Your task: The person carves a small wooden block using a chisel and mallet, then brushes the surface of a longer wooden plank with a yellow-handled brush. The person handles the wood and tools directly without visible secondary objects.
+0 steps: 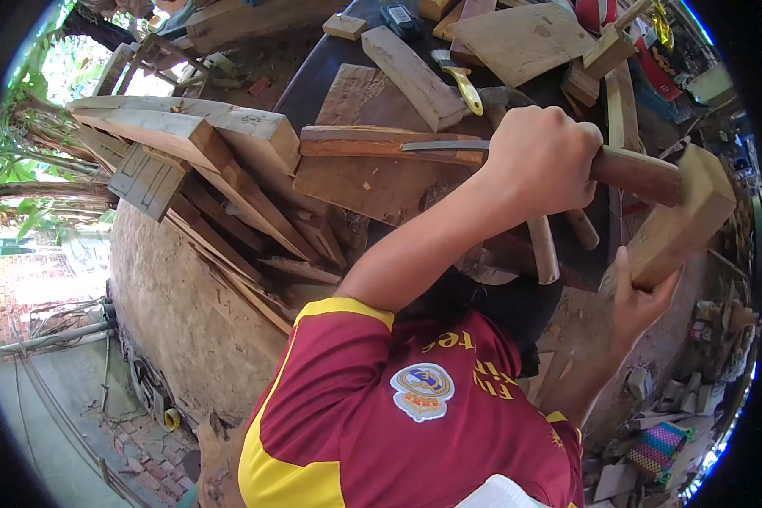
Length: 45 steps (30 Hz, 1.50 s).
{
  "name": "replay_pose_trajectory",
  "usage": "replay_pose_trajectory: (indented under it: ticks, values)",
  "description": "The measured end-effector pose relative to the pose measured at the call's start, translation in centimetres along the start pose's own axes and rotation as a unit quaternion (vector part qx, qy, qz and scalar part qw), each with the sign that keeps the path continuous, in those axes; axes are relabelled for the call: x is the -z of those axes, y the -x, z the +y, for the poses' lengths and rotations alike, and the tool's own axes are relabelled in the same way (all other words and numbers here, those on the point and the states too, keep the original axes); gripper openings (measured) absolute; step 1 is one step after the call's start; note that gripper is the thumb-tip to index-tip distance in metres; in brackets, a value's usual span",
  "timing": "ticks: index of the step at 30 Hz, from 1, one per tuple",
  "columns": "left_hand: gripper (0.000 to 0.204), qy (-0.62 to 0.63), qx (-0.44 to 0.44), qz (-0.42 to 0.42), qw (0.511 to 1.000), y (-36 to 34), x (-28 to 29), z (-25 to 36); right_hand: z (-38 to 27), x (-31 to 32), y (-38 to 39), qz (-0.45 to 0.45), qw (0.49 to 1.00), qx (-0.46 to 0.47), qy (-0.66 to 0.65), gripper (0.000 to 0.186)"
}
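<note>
My left hand (538,161) is closed round a chisel (639,173). The chisel lies nearly level, its grey blade pointing left over the top of a reddish-brown wooden bar (356,141). At the right, my right hand (639,300) grips the lower end of a thick wooden block (686,216). The block's upper part stands at the butt of the chisel handle; whether they touch, I cannot tell. A flat board (347,190) lies under the bar. Two round wooden handles (543,250) stick out below my left hand.
A brush with a yellow handle (466,89), a long wood block (415,76) and a wide board (525,42) lie on the dark bench beyond. Large planks (178,127) lean at the left. Offcuts and a colourful woven item (660,449) are on the ground at lower right.
</note>
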<state>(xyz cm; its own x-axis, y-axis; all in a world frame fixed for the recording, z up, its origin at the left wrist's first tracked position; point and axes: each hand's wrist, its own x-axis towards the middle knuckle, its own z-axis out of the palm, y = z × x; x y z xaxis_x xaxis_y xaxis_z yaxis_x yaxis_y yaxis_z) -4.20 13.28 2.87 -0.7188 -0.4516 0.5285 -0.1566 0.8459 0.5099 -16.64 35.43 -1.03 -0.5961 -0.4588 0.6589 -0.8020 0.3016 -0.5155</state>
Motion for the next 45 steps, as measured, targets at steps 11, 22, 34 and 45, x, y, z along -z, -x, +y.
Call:
replay_pose_trajectory:
  ticks: [11,22,34,45]
  values:
    - [0.021,-0.056,0.074,-0.052,0.994,0.8,-0.3,-1.8,0.5,0.0,0.8,0.034,0.997,-0.070,-0.028,0.063]
    - [0.024,0.053,-0.035,-0.046,0.997,3.3,1.3,1.8,2.6,-0.7,2.7,0.051,0.987,-0.086,-0.129,0.073]
    - [0.019,0.079,-0.026,0.083,0.993,0.8,2.4,0.0,1.1,0.4,1.6,0.076,0.979,-0.119,-0.144,0.073]
    - [0.016,0.076,-0.016,0.065,0.995,-0.2,2.5,-0.4,-2.0,-0.7,-4.6,0.373,0.907,-0.071,-0.180,0.070]
